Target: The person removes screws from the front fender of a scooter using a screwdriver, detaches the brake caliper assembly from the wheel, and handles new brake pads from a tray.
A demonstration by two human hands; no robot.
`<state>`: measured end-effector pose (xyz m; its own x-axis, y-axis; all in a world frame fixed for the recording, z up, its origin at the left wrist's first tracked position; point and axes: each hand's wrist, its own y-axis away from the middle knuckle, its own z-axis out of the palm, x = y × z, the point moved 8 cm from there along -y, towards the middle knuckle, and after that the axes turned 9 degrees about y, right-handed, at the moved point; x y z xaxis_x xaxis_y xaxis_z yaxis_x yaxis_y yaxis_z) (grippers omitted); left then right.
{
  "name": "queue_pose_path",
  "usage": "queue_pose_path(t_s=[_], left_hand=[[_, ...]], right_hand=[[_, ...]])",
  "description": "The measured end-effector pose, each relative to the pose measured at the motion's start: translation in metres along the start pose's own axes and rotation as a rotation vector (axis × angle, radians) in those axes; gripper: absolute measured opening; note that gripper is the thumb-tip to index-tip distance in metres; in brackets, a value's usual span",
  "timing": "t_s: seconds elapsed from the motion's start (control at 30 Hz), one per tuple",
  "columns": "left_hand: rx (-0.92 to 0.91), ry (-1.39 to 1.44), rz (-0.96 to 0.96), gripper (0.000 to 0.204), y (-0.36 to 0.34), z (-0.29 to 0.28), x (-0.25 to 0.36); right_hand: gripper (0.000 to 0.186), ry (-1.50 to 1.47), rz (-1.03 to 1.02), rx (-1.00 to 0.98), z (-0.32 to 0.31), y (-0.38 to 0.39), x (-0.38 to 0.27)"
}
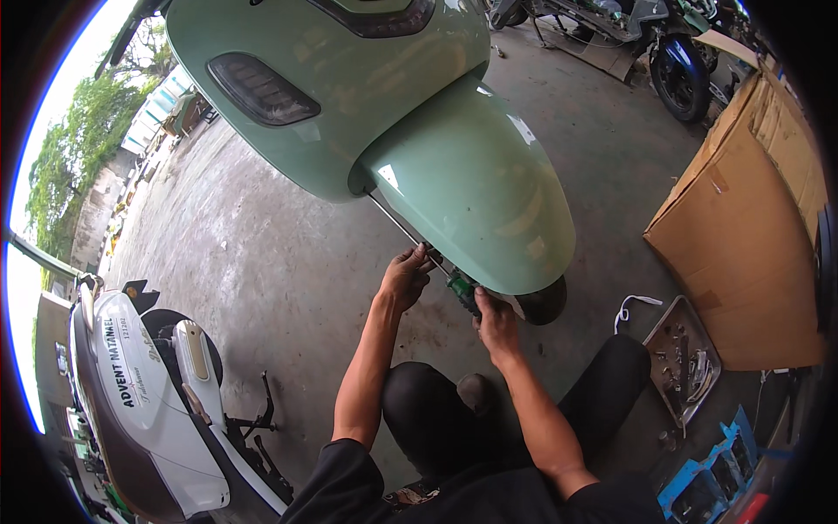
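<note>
A long screwdriver (461, 288) with a green handle lies slantwise beside the light green front fender (471, 183) of a scooter. Its thin shaft runs up and left, and its tip disappears under the scooter's front panel (340, 96). My right hand (496, 321) is closed round the end of the handle. Farther up, the fingers of my left hand (408, 275) pinch the shaft. Part of the front tyre (543, 301) shows below the fender.
A white scooter (144, 384) stands at the left. To the right are a metal tray (670, 345) of tools and small parts, a large cardboard box (742, 236) and a blue holder (711, 476). Another motorbike (681, 74) stands at the back right.
</note>
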<state>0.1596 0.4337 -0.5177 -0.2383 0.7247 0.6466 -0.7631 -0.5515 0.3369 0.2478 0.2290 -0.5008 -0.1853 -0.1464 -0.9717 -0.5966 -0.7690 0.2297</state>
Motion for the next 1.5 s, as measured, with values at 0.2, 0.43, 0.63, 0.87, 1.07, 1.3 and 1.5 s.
queue_pose_path(t_s=[0.2,0.43,0.63,0.87,1.07,1.3,1.5], left_hand=[[0.537,0.683,-0.038,0.037,-0.001,-0.096,-0.027],[0.541,0.71,0.003,0.031,0.002,-0.112,-0.027],[0.336,0.832,0.001,0.066,-0.002,-0.086,-0.02],[0.475,0.73,-0.042,0.044,-0.008,-0.109,-0.028],[0.435,0.538,-0.085,0.038,-0.002,-0.105,-0.025],[0.336,0.567,-0.089,0.042,-0.012,-0.108,-0.032],[-0.025,0.55,-0.214,0.04,-0.02,-0.11,-0.032]], right_hand=[[0.046,0.001,-0.127,0.096,-0.011,-0.003,-0.013],[0.049,-0.016,0.033,-0.002,0.001,-0.002,-0.001],[0.038,-0.082,-0.15,0.136,0.004,0.008,-0.023],[0.044,-0.443,0.372,0.02,0.016,0.005,0.014],[0.048,-0.038,-0.032,0.073,0.008,0.001,-0.012],[0.043,0.008,-0.203,0.235,-0.004,0.0,-0.018],[0.043,-0.418,0.243,-0.075,0.02,0.006,0.008]])
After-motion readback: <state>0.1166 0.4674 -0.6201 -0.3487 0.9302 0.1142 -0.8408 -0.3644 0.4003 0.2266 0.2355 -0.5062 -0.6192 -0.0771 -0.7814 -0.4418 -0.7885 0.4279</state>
